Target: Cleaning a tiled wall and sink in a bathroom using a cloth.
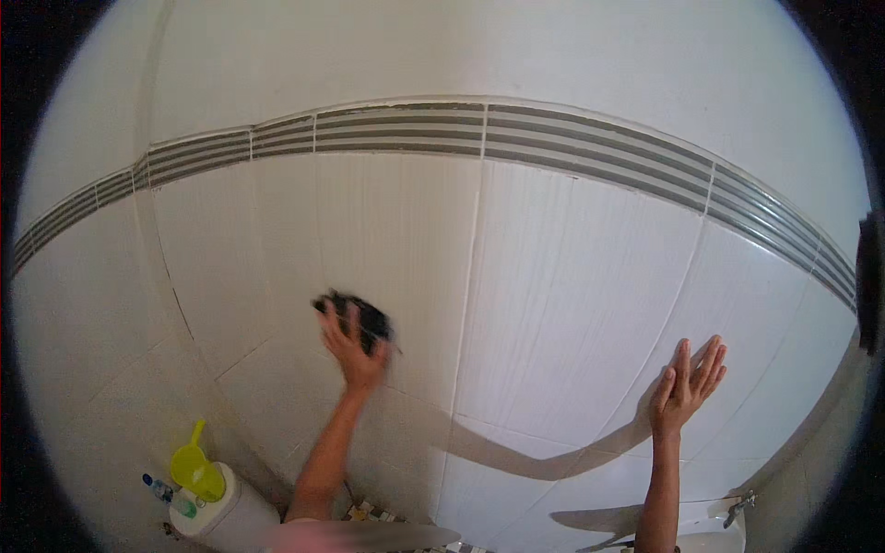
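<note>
My left hand (355, 345) presses a dark, bunched cloth or scrubbing pad (359, 318) against the white wall tiles (408, 242). Hand and pad are slightly blurred, and the exact kind of pad cannot be told. Farther right, my right hand (688, 390) lies on the brighter part of the tiled wall, fingers spread and holding nothing. Its arm casts a long curved shadow over the tiles. Above both hands a grey striped border (401, 128) runs across the wall.
At the lower left a yellow-green dipper (190, 466) and plastic bottles (162, 489) stand on a white toilet tank (231, 508). A white basin (712, 536) with a metal tap (740, 508) is at the lower right. Mosaic tiles (373, 513) show at the bottom.
</note>
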`<state>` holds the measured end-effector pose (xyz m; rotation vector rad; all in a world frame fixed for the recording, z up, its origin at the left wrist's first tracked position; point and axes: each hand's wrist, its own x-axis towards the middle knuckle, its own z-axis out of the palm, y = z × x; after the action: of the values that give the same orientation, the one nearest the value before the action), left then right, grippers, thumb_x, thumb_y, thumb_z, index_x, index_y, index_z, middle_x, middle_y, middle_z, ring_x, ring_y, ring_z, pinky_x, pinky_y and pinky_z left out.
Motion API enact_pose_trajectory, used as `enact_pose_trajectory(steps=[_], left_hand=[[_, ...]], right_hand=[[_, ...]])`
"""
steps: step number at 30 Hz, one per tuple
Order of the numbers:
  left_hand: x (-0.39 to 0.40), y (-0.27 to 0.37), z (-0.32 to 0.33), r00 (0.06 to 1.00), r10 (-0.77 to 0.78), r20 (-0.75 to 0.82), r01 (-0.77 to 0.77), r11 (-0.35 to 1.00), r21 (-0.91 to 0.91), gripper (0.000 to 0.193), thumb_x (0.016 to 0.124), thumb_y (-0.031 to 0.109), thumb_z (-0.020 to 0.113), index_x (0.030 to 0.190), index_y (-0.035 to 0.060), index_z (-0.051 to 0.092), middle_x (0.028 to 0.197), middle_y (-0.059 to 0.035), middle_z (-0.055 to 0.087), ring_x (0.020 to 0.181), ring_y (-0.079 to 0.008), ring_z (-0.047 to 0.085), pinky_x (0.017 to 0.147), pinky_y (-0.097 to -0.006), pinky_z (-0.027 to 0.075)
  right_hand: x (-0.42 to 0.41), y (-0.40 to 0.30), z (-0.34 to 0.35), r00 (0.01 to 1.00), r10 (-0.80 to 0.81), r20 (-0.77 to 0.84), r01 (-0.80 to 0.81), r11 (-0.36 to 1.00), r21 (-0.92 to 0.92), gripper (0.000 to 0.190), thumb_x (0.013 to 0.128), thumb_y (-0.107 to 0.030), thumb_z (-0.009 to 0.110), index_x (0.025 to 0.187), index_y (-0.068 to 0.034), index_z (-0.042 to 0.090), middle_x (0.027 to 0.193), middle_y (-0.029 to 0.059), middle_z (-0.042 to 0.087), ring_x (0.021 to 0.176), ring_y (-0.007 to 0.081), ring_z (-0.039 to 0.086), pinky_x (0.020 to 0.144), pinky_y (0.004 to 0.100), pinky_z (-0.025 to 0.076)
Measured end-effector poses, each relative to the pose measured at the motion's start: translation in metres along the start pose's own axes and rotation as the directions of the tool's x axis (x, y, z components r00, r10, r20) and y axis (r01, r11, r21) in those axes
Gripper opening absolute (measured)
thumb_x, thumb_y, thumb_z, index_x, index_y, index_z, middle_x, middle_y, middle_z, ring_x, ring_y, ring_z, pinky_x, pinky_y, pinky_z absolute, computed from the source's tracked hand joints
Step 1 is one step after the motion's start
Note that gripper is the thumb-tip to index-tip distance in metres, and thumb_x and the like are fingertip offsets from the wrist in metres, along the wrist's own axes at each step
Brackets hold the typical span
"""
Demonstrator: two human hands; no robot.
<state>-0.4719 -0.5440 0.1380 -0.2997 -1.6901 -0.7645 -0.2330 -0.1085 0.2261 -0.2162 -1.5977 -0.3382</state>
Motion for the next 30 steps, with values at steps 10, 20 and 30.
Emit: enact_pose_trajectory(steps=[10,20,30], left_hand=[[0.158,0.090,0.002,0.983,0.146,-0.114,-0.148,0.989,-0.010,0.072,0.079,0.051,0.056,0.141,0.0323,0.025,0.149,-0.0129,0.011,0.133,-0.0447,0.009,0.097,-0.0677,0.006],[0.105,0.265,-0.005,0.855,0.456,0.247,-0.197,0.726,-0.659,0.088,0.080,0.074,0.019,0.145,0.0171,0.005,0.150,-0.0143,0.002,0.136,-0.0375,-0.007,0.099,-0.0621,-0.013],[0.100,0.208,-0.038,0.991,0.095,0.090,0.048,0.371,-0.927,0.074,0.088,0.060,0.032,0.143,0.0145,0.013,0.145,-0.0167,0.022,0.136,-0.0328,0.013,0.108,-0.0514,0.010]], right_hand=[[0.000,-0.001,-0.001,0.999,0.045,-0.002,-0.044,0.998,0.050,0.035,0.089,-0.024,0.046,0.122,-0.022,0.056,0.144,0.0123,0.028,0.136,0.0308,0.019,0.110,0.0483,0.007],[0.079,-0.104,-0.017,0.951,-0.308,0.006,0.259,0.809,0.527,0.057,0.070,-0.022,0.068,0.125,-0.019,0.053,0.137,0.0173,0.039,0.126,0.0325,0.037,0.100,0.0512,0.029],[0.110,-0.114,-0.006,0.964,-0.260,0.049,0.217,0.885,0.412,0.054,0.079,-0.045,0.057,0.130,-0.029,0.045,0.147,0.0039,0.025,0.137,0.0270,0.017,0.102,0.0638,0.003]])
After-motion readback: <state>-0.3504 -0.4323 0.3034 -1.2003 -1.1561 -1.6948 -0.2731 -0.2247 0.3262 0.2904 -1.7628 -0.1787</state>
